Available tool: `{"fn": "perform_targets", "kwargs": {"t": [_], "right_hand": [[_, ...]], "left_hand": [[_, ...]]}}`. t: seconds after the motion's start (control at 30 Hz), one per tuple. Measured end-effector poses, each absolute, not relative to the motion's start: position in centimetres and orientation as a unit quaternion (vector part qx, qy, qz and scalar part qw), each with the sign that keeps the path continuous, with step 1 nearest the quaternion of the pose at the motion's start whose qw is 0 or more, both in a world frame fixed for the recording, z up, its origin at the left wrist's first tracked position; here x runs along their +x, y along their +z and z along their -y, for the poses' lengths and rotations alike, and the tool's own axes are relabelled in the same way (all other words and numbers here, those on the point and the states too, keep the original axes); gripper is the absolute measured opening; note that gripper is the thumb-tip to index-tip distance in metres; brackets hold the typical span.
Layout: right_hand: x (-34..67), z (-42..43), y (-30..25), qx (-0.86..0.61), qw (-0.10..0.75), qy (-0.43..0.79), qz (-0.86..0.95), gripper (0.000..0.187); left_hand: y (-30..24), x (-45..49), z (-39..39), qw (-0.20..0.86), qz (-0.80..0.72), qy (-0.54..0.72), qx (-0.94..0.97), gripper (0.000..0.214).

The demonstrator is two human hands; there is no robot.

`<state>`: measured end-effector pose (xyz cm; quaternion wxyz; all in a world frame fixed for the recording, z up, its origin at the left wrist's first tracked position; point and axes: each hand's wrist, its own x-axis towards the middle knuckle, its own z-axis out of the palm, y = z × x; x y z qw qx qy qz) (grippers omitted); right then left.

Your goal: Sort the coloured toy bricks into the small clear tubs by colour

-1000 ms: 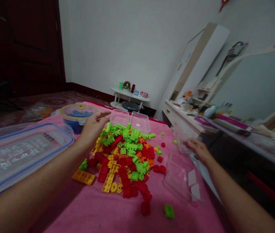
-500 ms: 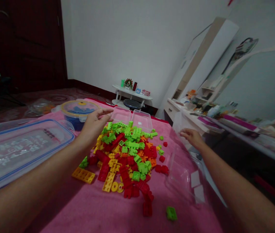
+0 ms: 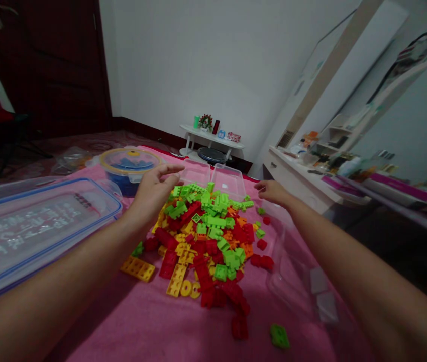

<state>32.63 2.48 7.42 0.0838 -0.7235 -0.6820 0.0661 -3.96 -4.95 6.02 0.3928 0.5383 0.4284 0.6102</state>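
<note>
A heap of green, red, yellow and orange toy building bricks (image 3: 209, 231) lies on a pink cloth (image 3: 123, 327). My left hand (image 3: 158, 186) hovers at the heap's far left side, fingers stretched forward, holding nothing that I can see. Beyond the heap's far right side is my right hand (image 3: 272, 192), fingers a little bent and apart, with nothing visible in it. Past the bricks stand two clear plastic trays, the left one (image 3: 195, 173) and the right one (image 3: 229, 182). Another clear container (image 3: 292, 281) sits under my right forearm, holding white pieces.
At left lies a large clear box lid with a blue rim (image 3: 47, 221). Behind it stands a round tub with a yellow-rimmed lid (image 3: 130, 161). One green brick (image 3: 279, 336) lies apart near the front. A cluttered white dresser (image 3: 304, 176) stands at right.
My right hand has moved left, from beside the dresser toward the far right of the heap. My left hand stays near the same spot over the bricks. The view has shifted slightly.
</note>
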Motion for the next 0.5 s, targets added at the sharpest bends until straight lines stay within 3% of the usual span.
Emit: {"fn": "perform_targets", "kwargs": {"t": [0.13,0.2,0.5], "right_hand": [[29.9,-3.5,5.3,-0.722,0.071,0.137,0.675,0.083],[29.5,-3.7,4.5,-0.725,0.069,0.168,0.664,0.087],[27.8,-2.0,4.1,-0.728,0.001,0.323,0.605,0.029]], "left_hand": [[6.1,-4.1,4.9,0.399,-0.427,0.612,0.533,0.034],[6.2,-4.1,5.0,0.404,-0.430,0.608,0.531,0.034],[6.6,-3.9,5.2,0.405,-0.427,0.602,0.540,0.033]]}}
